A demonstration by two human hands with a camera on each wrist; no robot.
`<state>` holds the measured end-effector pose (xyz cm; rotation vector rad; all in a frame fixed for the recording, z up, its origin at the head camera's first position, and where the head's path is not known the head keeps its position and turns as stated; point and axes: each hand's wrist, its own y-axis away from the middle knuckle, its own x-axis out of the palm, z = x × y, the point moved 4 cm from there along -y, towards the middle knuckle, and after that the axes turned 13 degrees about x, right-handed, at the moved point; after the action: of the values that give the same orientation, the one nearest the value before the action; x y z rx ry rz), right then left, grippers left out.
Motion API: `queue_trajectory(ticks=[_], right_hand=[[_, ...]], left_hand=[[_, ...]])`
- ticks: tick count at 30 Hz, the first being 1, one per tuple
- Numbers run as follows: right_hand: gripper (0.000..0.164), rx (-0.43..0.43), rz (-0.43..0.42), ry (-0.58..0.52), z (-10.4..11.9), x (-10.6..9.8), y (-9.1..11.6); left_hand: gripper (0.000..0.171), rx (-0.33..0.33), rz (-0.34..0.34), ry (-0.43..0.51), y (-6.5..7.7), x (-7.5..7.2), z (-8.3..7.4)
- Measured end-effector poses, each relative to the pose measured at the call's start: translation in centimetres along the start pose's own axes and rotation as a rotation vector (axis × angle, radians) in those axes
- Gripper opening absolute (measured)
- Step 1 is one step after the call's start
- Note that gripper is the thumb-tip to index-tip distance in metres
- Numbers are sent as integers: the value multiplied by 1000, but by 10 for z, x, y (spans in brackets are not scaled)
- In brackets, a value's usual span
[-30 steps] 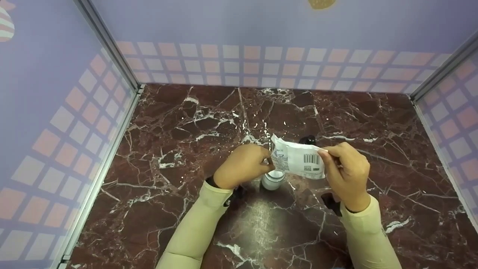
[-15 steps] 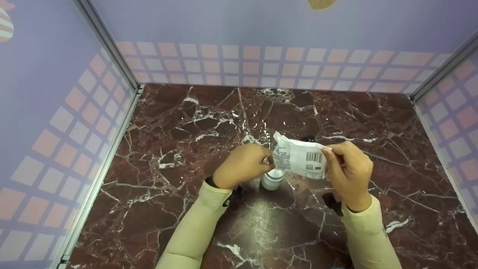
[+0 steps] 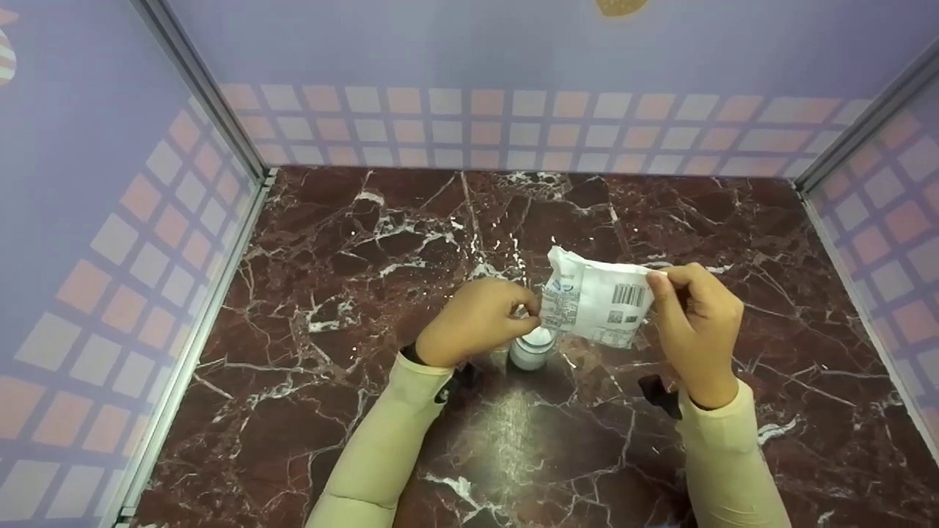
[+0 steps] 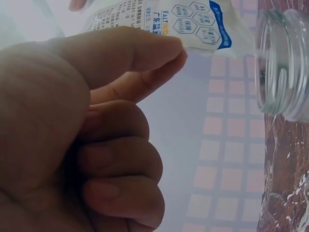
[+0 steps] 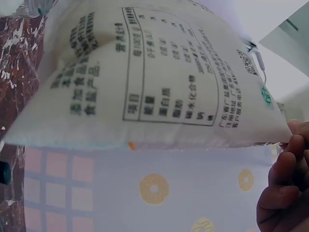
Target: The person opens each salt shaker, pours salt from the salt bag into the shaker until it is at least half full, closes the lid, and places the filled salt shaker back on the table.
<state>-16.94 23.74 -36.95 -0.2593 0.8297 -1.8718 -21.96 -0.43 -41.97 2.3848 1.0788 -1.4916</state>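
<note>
A white printed salt bag [image 3: 598, 301] hangs tilted between both hands, its lower left part close to the mouth of a small glass jar [image 3: 531, 353]. White contents show inside the jar, which stands upright on the table. My left hand [image 3: 480, 320] pinches the bag's left edge with thumb and forefinger, just above the jar; its other fingers are curled in the left wrist view. My right hand [image 3: 700, 326] grips the upper right corner between thumb and fingers. In the left wrist view the threaded rim of the jar [image 4: 282, 63] is right of the bag [image 4: 193, 24].
A dark red marbled table [image 3: 352, 440] lies below, with white specks [image 3: 513, 249] that may be grains or stone pattern. Purple checkered panels [image 3: 477, 125] enclose the back and sides. A dark object [image 5: 5, 172] shows at the right wrist view's left edge.
My right hand has moved up and to the right, raising the bag's right side and stretching the bag flatter. The bag now covers the black object behind it. My left hand stays nearly still.
</note>
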Motion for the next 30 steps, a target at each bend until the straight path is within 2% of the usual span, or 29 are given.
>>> queue_trajectory(ticks=[7,13,20,26,30], right_hand=[[12,52,-2,17,-7,-14,4],[10,83,0,78,-29,-24,10],[9,114,24,136,-46,-35,16],[8,160,52,179,-37,-40,18],[7,172,72,225,-36,-45,19]], left_hand=[[10,11,-9,9,-2,7,-1],[10,28,-9,-15,-3,9,-3],[11,11,-23,18,-4,10,-3],[9,3,-116,21,-8,12,-2],[7,15,-189,80,-11,17,-2]])
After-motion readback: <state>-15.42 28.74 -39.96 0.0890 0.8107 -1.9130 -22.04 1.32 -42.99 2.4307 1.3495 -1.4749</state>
